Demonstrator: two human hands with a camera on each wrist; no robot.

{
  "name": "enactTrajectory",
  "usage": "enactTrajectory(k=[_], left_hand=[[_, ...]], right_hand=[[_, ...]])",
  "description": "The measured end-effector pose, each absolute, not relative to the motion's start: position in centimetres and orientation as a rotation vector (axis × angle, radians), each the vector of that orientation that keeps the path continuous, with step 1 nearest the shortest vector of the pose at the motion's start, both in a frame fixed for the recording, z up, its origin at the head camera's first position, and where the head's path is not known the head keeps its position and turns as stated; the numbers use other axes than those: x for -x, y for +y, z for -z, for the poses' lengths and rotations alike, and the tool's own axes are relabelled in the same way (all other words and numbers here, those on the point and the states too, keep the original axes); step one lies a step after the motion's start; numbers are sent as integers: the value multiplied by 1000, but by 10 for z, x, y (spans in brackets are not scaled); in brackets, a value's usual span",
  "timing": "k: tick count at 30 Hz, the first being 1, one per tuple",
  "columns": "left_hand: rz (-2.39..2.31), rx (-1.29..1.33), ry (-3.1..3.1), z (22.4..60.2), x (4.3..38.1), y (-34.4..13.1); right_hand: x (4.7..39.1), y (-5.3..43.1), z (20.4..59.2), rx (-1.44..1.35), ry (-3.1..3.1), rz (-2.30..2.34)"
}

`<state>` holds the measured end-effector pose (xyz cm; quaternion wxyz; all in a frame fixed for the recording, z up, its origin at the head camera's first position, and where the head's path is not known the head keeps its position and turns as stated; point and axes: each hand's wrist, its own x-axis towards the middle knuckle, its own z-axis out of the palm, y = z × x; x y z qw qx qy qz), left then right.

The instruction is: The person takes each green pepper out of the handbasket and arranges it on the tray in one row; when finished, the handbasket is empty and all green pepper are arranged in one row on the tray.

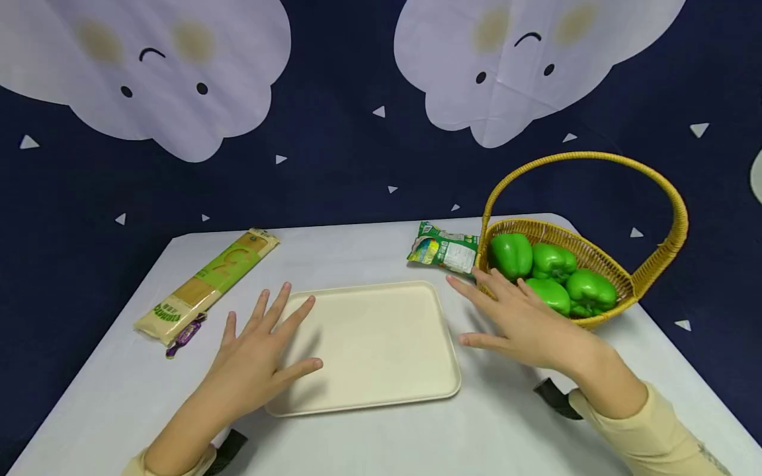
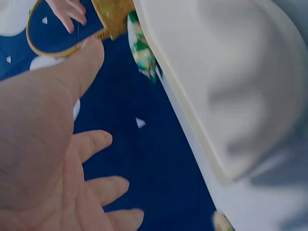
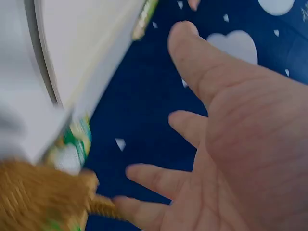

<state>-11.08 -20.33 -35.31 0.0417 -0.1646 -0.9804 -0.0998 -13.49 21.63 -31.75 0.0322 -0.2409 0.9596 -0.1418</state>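
Note:
My left hand [image 1: 253, 360] is spread above the left edge of a cream rectangular tray [image 1: 375, 344], holding nothing. Over the table between the tray and a yellow wicker basket [image 1: 655, 268], my right hand [image 1: 524, 320] has its fingers spread and holds nothing. Its fingers overlap the basket's near rim in the head view; whether they touch it I cannot tell. Several green bell peppers [image 1: 510, 256] lie in the basket. A green snack packet [image 1: 446, 248] lies at the basket's left side, partly hidden by it. Both palms show in the wrist views, the left hand [image 2: 62, 144] and the right hand [image 3: 231, 139].
On the left of the white-covered table [image 1: 333, 254] lies a long yellow-green noodle packet [image 1: 208, 284]. A small purple wrapped candy [image 1: 186, 335] sits against its near end. Behind the table hangs a dark blue cloth [image 1: 339, 132] with clouds. The basket's tall handle [image 1: 586, 156] arches upward.

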Motion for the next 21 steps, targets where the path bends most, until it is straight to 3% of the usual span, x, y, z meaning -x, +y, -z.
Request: enactTrajectory(k=[12, 21], left_hand=[[705, 528, -3134, 361, 114, -264], [936, 703, -3175, 376, 119, -285]], right_hand=[[193, 277, 261, 520, 2960, 298], [249, 296, 259, 414, 2846, 235]])
